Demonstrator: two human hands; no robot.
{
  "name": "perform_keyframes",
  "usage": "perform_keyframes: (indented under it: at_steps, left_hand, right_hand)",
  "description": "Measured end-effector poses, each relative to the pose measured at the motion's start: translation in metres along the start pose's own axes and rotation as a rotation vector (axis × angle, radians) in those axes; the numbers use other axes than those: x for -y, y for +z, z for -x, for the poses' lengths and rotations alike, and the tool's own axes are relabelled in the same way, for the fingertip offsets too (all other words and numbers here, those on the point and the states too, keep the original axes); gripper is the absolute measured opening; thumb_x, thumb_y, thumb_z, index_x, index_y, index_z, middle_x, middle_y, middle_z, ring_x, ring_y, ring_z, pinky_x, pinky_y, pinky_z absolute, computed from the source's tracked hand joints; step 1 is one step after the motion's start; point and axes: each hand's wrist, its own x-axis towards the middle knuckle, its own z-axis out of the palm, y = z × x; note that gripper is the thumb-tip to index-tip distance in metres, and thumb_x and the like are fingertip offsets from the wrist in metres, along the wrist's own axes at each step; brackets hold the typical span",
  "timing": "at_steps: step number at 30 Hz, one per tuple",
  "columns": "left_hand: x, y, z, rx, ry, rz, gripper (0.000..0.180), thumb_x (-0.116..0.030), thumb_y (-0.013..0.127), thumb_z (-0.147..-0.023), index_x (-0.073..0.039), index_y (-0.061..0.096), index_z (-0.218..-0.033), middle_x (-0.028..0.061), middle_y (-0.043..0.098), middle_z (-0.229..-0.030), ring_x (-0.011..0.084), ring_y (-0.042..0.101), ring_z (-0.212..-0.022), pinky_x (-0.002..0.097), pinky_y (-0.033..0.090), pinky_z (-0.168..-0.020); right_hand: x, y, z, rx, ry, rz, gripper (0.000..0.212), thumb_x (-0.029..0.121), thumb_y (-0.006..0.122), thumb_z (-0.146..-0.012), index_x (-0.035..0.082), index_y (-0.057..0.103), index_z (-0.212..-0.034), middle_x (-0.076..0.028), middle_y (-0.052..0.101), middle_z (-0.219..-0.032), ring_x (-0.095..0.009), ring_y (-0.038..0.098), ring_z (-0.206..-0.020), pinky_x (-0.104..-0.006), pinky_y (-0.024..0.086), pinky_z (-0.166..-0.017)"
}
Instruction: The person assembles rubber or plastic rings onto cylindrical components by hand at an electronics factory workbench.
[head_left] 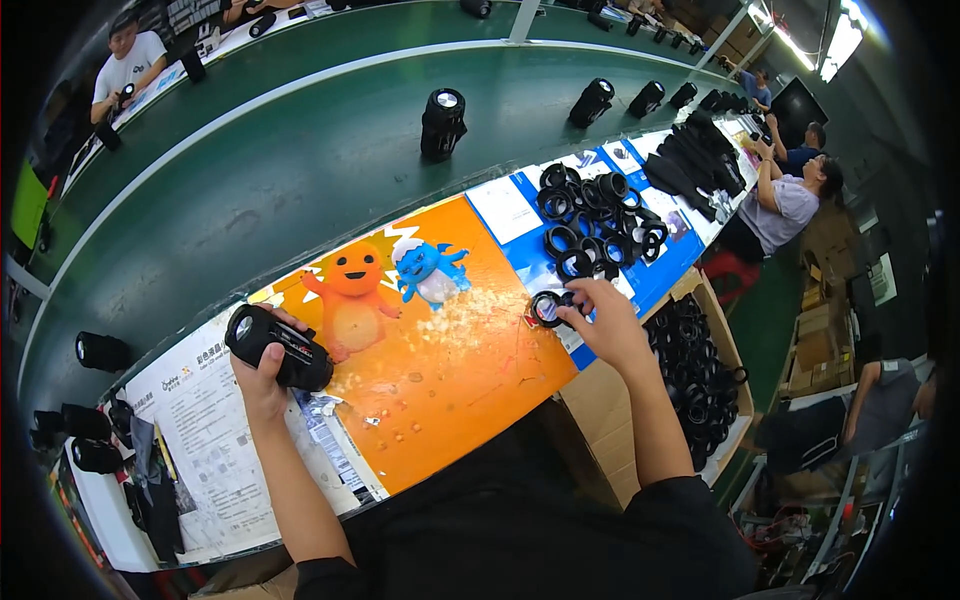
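A black cylindrical portable speaker (278,347) lies tilted in my left hand (264,378), whose fingers wrap round its body over the left part of the worktable. My right hand (600,322) pinches a black plastic ring (545,309) at the right edge of the orange picture mat (440,370). The fingertips partly cover the ring's right side. Just beyond that hand, a loose pile of similar black rings (590,225) rests on blue and white printed sheets.
A cardboard box (735,360) full of black rings stands below the table's right edge. Several speakers, one nearest the middle (442,125), stand along the green conveyor (300,120). Black fabric pieces (697,160) lie farther right. Co-workers sit at the line's far left and right.
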Motion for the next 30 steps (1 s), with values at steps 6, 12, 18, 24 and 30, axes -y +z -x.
perform_keyframes:
  at_steps: [6,12,18,24,30]
  left_hand:
    - [-0.012,-0.004,0.007,-0.022,-0.033,-0.087,0.073,-0.044,0.094,-0.086,-0.004,0.06,-0.137,0.0153,0.075,-0.118,0.0314,0.075,-0.114,0.0463,0.064,-0.102]
    - [-0.017,0.002,0.0,-0.007,-0.103,0.052,0.073,-0.024,0.091,-0.087,0.002,0.059,-0.148,0.0171,0.075,-0.126,0.0295,0.078,-0.11,0.0473,0.069,-0.097]
    - [-0.024,0.003,0.007,-0.051,-0.121,0.104,0.078,-0.026,0.086,-0.087,0.001,0.056,-0.154,0.0155,0.075,-0.127,0.0308,0.079,-0.109,0.047,0.068,-0.099]
    - [-0.026,-0.003,0.007,-0.024,-0.136,0.1,0.078,-0.024,0.087,-0.088,0.0,0.055,-0.155,0.015,0.075,-0.129,0.0293,0.079,-0.11,0.0465,0.067,-0.1]
    - [-0.013,-0.012,0.007,-0.012,-0.123,0.073,0.078,-0.024,0.087,-0.09,0.0,0.054,-0.156,0.0159,0.073,-0.13,0.0295,0.077,-0.113,0.0463,0.067,-0.099]
  right_hand:
    - [0.029,0.008,-0.009,-0.105,0.046,-0.252,0.033,0.0,0.068,-0.108,0.007,0.078,-0.139,-0.008,0.071,-0.1,-0.016,0.074,-0.085,-0.0303,0.061,-0.073]
    - [0.114,0.123,-0.011,0.322,-0.075,-1.179,0.039,0.004,0.062,-0.116,0.001,0.067,-0.154,-0.012,0.07,-0.122,-0.021,0.082,-0.107,-0.0321,0.065,-0.094]
    - [0.134,0.14,-0.021,0.169,-0.236,-0.602,0.036,0.01,0.075,-0.107,0.006,0.074,-0.143,-0.015,0.084,-0.106,-0.024,0.084,-0.093,-0.0354,0.066,-0.084]
    - [0.131,0.115,-0.019,0.407,-0.111,-0.404,0.029,0.011,0.078,-0.104,0.008,0.078,-0.132,-0.012,0.082,-0.094,-0.025,0.08,-0.083,-0.038,0.062,-0.077]
    - [0.134,0.123,-0.026,0.154,-0.499,-0.193,0.019,0.014,0.085,-0.097,0.006,0.084,-0.114,-0.013,0.071,-0.105,-0.033,0.07,-0.099,-0.0459,0.058,-0.092]
